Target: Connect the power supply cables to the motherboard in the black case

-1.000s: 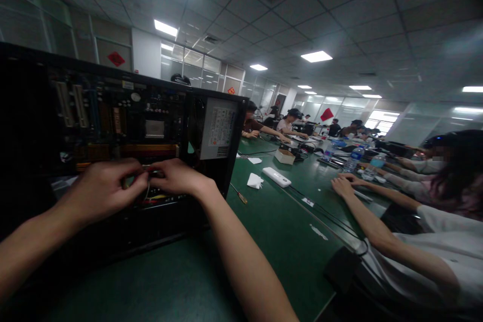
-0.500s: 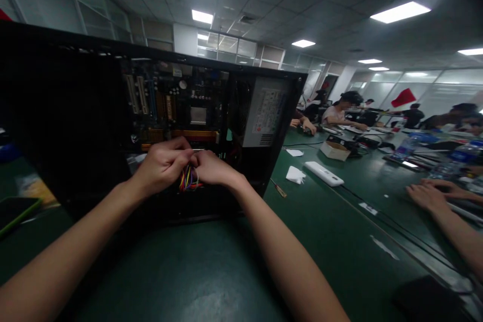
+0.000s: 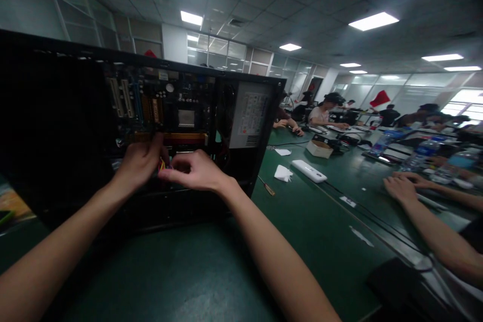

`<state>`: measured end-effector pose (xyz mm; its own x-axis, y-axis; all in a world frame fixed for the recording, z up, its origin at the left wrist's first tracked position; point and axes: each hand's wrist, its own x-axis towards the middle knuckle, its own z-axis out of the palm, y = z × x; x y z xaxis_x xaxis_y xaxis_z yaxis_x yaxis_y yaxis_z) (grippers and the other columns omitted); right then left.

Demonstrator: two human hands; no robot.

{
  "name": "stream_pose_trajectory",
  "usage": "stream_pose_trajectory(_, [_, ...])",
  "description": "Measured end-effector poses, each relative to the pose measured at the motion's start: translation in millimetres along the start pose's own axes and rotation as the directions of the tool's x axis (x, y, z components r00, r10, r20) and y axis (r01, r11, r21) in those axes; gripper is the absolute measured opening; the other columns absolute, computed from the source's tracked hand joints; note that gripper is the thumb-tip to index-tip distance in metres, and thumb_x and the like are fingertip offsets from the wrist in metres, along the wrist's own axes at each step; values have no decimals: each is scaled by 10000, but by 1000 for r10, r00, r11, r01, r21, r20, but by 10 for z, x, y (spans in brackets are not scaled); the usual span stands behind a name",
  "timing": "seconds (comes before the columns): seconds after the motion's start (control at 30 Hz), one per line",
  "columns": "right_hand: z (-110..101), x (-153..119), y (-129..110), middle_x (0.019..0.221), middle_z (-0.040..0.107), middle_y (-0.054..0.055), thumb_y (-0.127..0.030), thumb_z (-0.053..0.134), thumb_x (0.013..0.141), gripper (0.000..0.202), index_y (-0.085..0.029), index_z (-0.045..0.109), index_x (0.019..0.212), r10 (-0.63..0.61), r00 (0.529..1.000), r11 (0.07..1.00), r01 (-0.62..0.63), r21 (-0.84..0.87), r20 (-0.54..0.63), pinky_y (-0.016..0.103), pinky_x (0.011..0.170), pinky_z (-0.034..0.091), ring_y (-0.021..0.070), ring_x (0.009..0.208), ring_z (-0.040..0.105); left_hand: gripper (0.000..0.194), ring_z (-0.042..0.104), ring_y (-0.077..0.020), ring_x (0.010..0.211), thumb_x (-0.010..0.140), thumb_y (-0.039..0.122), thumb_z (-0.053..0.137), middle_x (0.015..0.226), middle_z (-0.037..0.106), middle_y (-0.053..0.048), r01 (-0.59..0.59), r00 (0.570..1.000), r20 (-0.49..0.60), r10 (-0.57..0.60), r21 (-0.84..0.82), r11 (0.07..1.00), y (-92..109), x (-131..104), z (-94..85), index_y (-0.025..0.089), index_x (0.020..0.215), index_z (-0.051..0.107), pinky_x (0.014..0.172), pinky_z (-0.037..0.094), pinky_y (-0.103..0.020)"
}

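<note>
An open black computer case (image 3: 158,214) stands on its side in front of me, its inside facing me. Inside it are the motherboard (image 3: 199,98), a square silver chip or plate (image 3: 186,117) and a silver power supply (image 3: 251,115). Low in the case, my right hand (image 3: 198,168) has its fingers curled and its thumb against a small bundle of coloured wires (image 3: 162,165). Just left of the bundle is my left hand (image 3: 138,161), blurred, with fingertips near the memory slots (image 3: 184,139). What its fingers hold is hidden.
On the green table (image 3: 294,226) to the right lie a screwdriver (image 3: 267,186), crumpled white paper (image 3: 283,173), a white power strip (image 3: 308,170) and a small open box (image 3: 319,149). Farther right, another person's hands (image 3: 402,188) rest near water bottles (image 3: 420,153). Other people sit beyond.
My hands have drawn slightly apart around the wires, and less of the bundle shows. The left fingers have shifted upward and the right thumb now points left. The whole view has swung right.
</note>
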<state>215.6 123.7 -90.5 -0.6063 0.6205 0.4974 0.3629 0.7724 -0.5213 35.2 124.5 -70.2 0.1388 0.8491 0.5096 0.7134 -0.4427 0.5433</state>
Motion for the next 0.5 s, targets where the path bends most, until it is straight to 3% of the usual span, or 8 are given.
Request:
stream_pose_trajectory(0.07, [4,-3,-34,591,508,-34,-576,630,896,485,-178,600,621,4,999,993,0,-116,33,244,601,276,106,606,457,646,648,-212,698,929,592,225,646,680,-58,-7,1000,0,7,37,999,19,6,26,211,621,645,721,454,-303])
stream_pose_trajectory(0.17, [16,12,-44,600,513,-30,-557,625,912,461,-184,612,641,3,999,978,5,-209,39,246,603,272,108,608,462,626,678,-252,815,893,604,247,790,727,-95,36,999,-21,-35,54,998,27,24,49,182,788,697,813,472,-327])
stream_pose_trajectory(0.3, [22,25,-24,665,554,-23,-484,611,939,365,-187,640,729,30,995,974,-51,-223,-96,245,610,284,114,650,497,606,680,-279,944,901,562,263,991,742,-127,43,998,-43,-43,10,999,22,24,43,143,997,690,888,484,-357])
stream_pose_trajectory(0.4, [19,11,-12,694,572,-21,-474,577,959,348,-185,645,777,58,979,976,-97,-196,-197,234,615,310,113,673,514,518,655,-289,1055,902,514,306,1101,737,-119,-37,996,-76,38,12,999,20,12,43,164,1008,672,960,467,-373])
stream_pose_trajectory(0.5, [12,-23,-12,752,600,-13,-456,578,960,310,-182,652,836,30,968,980,-78,-183,-250,226,649,355,117,715,541,486,653,-300,1026,880,531,322,1078,741,-105,-66,997,-40,67,20,998,8,19,65,188,973,653,936,488,-383])
